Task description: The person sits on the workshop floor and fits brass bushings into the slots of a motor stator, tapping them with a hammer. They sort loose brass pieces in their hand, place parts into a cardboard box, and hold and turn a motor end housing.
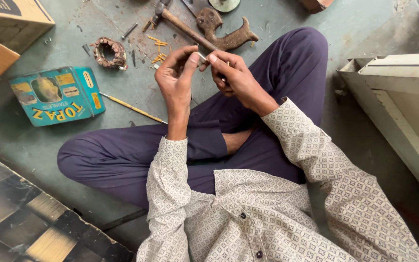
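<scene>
I sit cross-legged on a grey-green floor in dark purple trousers point(136, 150) and a patterned shirt. My left hand point(176, 77) and my right hand point(231, 77) meet above my knee. Both pinch a small thin pale piece point(201, 57) between thumb and fingertips; what it is, is too small to tell. A thin sliver shows under my right fingers. Just beyond the hands lies a hammer point(185, 30) with a wooden handle, across a rusty metal piece point(224, 34).
A teal tin box point(56, 95) lies on the floor at left, a thin yellow stick point(132, 108) beside it. A rusty wound ring point(108, 51) and several small yellow slivers point(158, 48) lie farther out. Cardboard boxes point(6, 29) stand top left, a pale metal frame point(398, 102) at right.
</scene>
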Demonstrator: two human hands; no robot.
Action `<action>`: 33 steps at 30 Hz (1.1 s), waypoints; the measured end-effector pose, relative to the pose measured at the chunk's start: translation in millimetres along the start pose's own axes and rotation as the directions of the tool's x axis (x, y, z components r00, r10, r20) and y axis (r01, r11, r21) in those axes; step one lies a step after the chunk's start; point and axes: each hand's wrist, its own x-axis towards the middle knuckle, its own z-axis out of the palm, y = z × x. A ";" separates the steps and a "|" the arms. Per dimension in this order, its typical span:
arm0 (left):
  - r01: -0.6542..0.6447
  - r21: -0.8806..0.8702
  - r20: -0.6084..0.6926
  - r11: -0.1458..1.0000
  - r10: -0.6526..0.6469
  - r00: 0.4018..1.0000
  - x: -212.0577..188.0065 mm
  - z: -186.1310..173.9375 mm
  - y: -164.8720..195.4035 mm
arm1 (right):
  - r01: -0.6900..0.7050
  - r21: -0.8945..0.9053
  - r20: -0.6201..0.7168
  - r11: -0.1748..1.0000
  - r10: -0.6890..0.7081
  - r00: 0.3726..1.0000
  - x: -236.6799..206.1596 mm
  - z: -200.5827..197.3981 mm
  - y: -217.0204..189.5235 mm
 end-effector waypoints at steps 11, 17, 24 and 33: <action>0.058 -0.106 0.071 0.993 -0.051 0.996 -2.0 8.9 -7.5 | 0.045 -0.068 -0.001 0.997 -0.045 0.999 -2.2 -2.2 0.2; 0.020 -0.051 0.013 0.998 -0.020 1.000 -4.5 6.6 -11.2 | 0.093 -0.131 0.022 0.987 -0.091 0.996 -1.9 -2.9 2.3; -0.031 -0.081 -0.172 0.996 0.017 0.985 -7.3 11.4 -15.1 | 0.219 -0.377 0.016 0.900 -0.230 0.973 6.6 -5.9 14.2; -0.111 -0.267 -0.369 0.957 0.005 0.929 26.8 -52.4 -6.4 | 0.216 -0.318 0.037 0.923 -0.215 0.976 -4.1 0.0 11.4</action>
